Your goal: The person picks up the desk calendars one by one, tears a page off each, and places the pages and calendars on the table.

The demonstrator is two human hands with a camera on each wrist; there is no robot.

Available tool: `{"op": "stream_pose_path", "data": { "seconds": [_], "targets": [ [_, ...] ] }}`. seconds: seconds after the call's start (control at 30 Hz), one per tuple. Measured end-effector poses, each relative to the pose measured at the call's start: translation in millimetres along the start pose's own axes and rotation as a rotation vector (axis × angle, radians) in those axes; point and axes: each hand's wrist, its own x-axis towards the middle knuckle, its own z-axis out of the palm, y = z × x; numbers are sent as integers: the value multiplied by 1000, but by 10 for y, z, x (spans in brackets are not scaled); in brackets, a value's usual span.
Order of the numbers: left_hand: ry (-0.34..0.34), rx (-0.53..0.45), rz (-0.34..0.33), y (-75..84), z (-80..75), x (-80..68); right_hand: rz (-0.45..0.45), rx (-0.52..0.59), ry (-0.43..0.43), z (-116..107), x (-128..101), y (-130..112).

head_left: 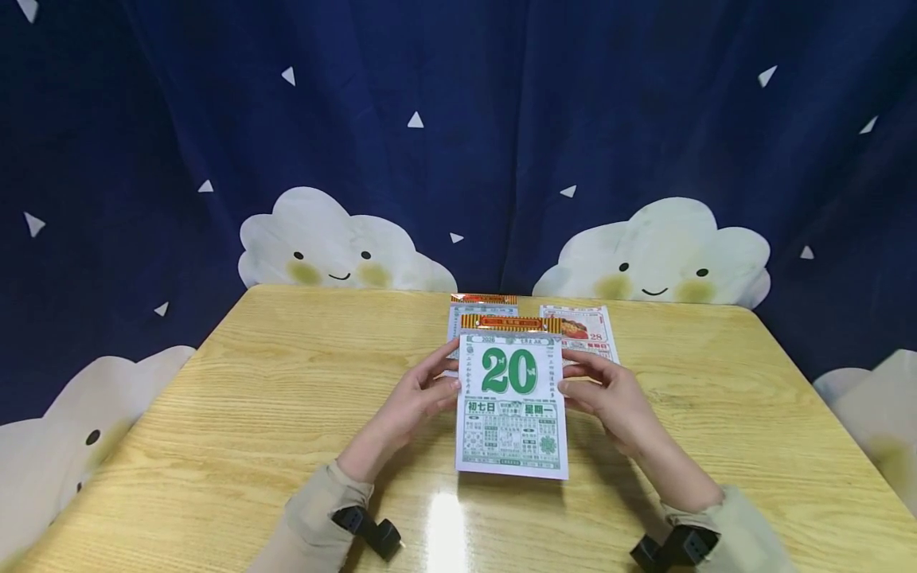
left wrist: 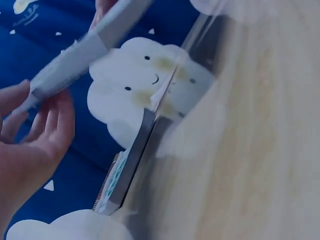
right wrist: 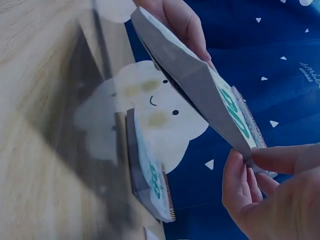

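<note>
A tear-off calendar with a large green 20 and a red-and-gold top strip is held up above the table, its face toward the head camera. My left hand grips its left edge, thumb in front and fingers behind. On the opposite edge my right hand pinches it the same way. Both wrist views show the pad edge-on, thick and off the tabletop. Behind it lies a second tear-off calendar, mostly hidden in the head view; the right wrist view shows its green print.
A red-printed calendar sheet marked 28 lies at the back right, partly covered by my right hand. The wooden table reaches to a dark blue curtain with cloud faces. Dark devices are strapped to both wrists.
</note>
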Motion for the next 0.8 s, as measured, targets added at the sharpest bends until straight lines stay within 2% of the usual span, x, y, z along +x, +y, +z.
{"op": "stream_pose_path", "data": {
  "seconds": [0.17, 0.27, 0.33, 0.4, 0.5, 0.57, 0.67, 0.8],
  "targets": [
    [-105, -97, 30, 38, 12, 7, -24, -6, 3, -2, -14, -72],
    [-118, -162, 40, 41, 28, 12, -63, -40, 7, 6, -10, -86],
    [-113, -190, 49, 34, 36, 12, -140, -132, 23, 15, -10, -90],
    [-107, -208, 60, 27, 42, 11, -281, -291, 59, 33, -12, -93],
    [-104, -221, 73, 17, 43, 11, -578, -593, 147, 72, -36, -106],
    [-106, -226, 74, 11, 40, 12, -771, -737, 172, 115, -64, -119],
    [-108, -215, 69, 5, 40, 18, -975, -839, 87, 205, -129, -131],
    [-99, -192, 53, -3, 49, 15, -1098, -892, -112, 347, -234, -94]
  ]
}}
